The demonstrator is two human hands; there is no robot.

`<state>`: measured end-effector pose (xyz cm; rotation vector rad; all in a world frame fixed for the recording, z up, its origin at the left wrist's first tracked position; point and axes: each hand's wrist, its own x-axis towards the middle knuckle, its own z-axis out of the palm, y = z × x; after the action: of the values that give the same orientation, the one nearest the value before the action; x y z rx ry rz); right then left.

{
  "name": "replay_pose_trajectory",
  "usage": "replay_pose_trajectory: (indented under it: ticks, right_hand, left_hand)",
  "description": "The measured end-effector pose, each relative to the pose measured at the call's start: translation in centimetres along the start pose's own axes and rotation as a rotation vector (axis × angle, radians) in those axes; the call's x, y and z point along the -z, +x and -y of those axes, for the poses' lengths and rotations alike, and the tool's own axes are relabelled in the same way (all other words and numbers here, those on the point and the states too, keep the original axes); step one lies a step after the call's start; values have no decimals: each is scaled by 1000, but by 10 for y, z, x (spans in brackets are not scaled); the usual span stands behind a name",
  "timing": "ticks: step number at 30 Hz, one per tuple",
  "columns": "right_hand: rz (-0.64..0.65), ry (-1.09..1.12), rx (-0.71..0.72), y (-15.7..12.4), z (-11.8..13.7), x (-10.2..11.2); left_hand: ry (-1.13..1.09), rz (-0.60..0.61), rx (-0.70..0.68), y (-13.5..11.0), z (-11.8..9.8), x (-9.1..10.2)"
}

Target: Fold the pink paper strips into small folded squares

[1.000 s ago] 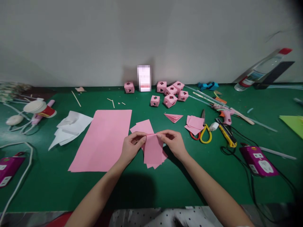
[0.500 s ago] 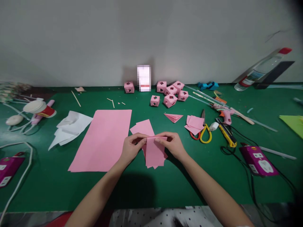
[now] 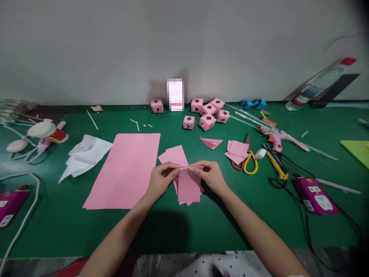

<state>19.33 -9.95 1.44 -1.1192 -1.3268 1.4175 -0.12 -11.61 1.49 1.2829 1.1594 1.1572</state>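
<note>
Between my two hands is a piece of pink paper point(image 3: 189, 186), its upper edge folded over. My left hand point(image 3: 161, 179) pinches that edge at its left corner, thumb in front. At the right corner my right hand point(image 3: 211, 177) does the same, with its thumb pressed on the front. More pink paper pieces point(image 3: 175, 154) lie beneath and behind the held one. A folded pink triangle point(image 3: 211, 143) and a small stack of pink squares point(image 3: 238, 151) lie beyond my right hand. Left of my hands are large pink sheets point(image 3: 127, 169).
Several pink paper cubes point(image 3: 207, 122) and a bright blurred screen point(image 3: 175, 94) stand by the wall. Scissors point(image 3: 250, 163), a box cutter point(image 3: 277, 165), a glue gun point(image 3: 276, 140) and a purple power strip point(image 3: 315, 196) lie right. Crumpled white paper point(image 3: 86, 156) and a cup point(image 3: 47, 131) are left.
My right thumb has slid very slightly along the folded top edge. Both hands keep their hold on the paper, and everything else stays in place.
</note>
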Motion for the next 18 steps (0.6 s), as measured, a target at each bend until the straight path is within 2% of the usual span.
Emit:
replay_pose_trajectory:
  ticks: [6,12,18]
  right_hand:
    - [-6,-42,25,0,2,0]
    - [-34,-67,44,-1,4,0]
    - [24,-65,6,-2,7,-2]
  left_hand:
    - [-1,14,-14,-1,1,-1]
    - [-24,87,-50,-3,-1,1]
    - [36,25,-51,-2,1,1]
